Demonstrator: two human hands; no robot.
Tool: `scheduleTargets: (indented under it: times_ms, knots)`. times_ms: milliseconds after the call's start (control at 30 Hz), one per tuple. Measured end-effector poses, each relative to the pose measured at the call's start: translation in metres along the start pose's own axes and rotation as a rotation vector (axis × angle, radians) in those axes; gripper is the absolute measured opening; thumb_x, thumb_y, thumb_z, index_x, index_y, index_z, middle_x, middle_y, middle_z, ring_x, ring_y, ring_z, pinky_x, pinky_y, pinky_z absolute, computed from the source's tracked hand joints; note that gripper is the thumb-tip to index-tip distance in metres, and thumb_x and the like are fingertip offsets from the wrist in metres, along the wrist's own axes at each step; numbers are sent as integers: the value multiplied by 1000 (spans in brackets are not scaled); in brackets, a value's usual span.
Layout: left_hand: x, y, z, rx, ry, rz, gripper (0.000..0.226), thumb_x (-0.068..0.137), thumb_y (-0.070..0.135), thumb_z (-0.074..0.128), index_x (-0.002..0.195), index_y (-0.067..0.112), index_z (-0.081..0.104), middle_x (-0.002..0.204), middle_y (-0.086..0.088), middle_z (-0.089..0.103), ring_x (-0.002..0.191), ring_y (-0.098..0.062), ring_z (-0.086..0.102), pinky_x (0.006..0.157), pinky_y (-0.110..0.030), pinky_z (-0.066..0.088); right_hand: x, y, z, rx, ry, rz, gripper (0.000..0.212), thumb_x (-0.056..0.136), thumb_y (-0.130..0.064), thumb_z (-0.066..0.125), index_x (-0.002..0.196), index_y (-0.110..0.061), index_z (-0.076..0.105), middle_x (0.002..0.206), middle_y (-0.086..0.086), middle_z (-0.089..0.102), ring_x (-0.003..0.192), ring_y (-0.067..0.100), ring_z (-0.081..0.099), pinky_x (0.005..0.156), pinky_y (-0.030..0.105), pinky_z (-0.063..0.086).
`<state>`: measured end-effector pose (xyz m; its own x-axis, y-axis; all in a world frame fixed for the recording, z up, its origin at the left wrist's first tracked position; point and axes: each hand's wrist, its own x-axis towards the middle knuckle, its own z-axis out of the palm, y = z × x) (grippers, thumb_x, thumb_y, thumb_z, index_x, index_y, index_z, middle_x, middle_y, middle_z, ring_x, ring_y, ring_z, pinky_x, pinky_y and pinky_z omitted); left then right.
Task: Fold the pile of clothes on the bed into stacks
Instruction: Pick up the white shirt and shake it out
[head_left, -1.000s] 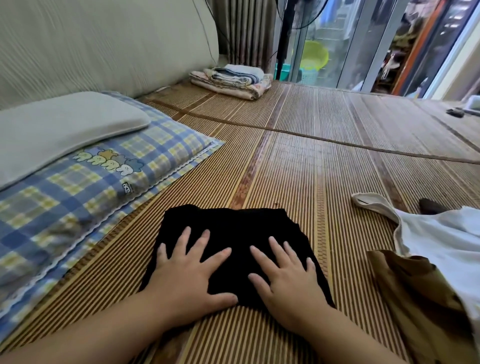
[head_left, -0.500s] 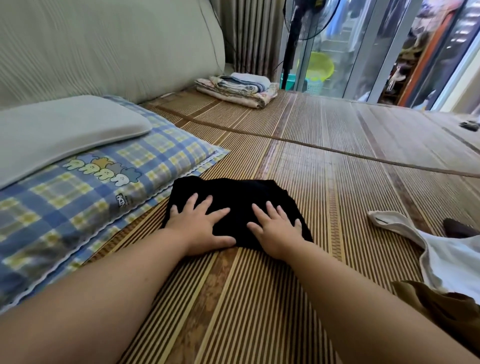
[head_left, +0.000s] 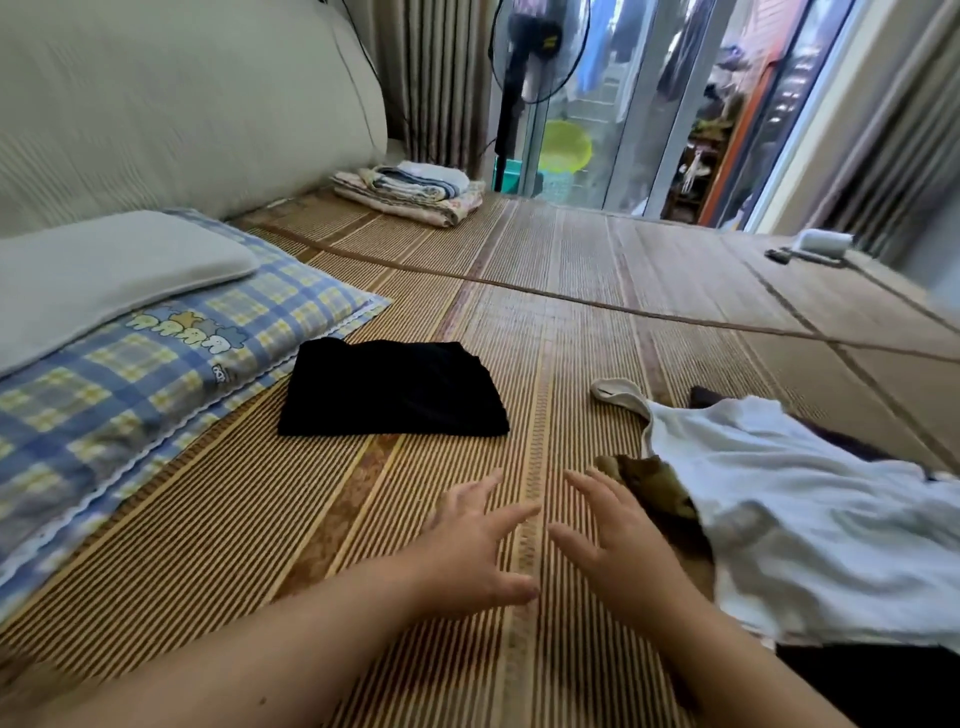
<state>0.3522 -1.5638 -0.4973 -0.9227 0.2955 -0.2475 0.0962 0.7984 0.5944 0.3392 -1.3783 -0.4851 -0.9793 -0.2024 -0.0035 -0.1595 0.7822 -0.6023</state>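
Head view, bed surface. My left hand (head_left: 467, 545) and right hand (head_left: 618, 545) lie side by side at 6 o'clock in the view, apart from each other, over the bamboo mat (head_left: 234, 519) that covers the bed. The fingers (head_left: 506, 519) of both hands are spread and nearly straight, and they grip nothing. I cannot tell whether the palms touch the mat.

The folded black garment (head_left: 389, 389) lies flat on the mat at 11 o'clock from my left hand, clear of both hands. Its left edge is just beside the blue-and-yellow plaid pillow (head_left: 130, 395). A flatter grey pillow (head_left: 104, 275) rests on top of the plaid one, at 9 o'clock in the view.

The unfolded clothes lie at 3 o'clock from my right hand. A crumpled white garment (head_left: 810, 509) lies uppermost, with one strap trailing toward 12 o'clock. An olive-brown garment (head_left: 654, 488) shows from under its left edge, just beside my right hand. A dark piece (head_left: 706, 397) shows at its far edge.

At 12 o'clock, on the far part of the mat, sits a stack of folded bedding (head_left: 410, 189) against the beige headboard cushion (head_left: 156, 104). Beyond it stand a pedestal fan (head_left: 535, 47) and a yellow-green basin (head_left: 563, 148) by the glass doors.
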Motion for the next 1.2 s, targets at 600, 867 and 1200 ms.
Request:
scheduleTargets:
  times_ms: [600,867,1200]
  knots:
    - [4,201,107,-84,58,268,71,84,42,66,146,32,34,148,11,39,137,-9,35,112,-25,29,-147,109,-137,-235,481,282,52,81,-8,59,129,-26,56,132,4,48,121,28,43,102,32,31]
    - [53,228,129,220,243,227,39,85,36,48,123,42,55,125,12,57,117,-15,49,100,-39,42,-138,137,-160,-226,416,450,53,85,-48,59,133,-30,47,130,-2,49,122,21,45,94,34,43]
    - [39,215,30,98,284,424,17,98,32,47,83,29,54,77,12,60,73,-5,57,64,-26,41,-151,156,-175,-422,370,632,21,92,-41,44,88,-37,64,106,-10,53,113,24,38,84,39,32]
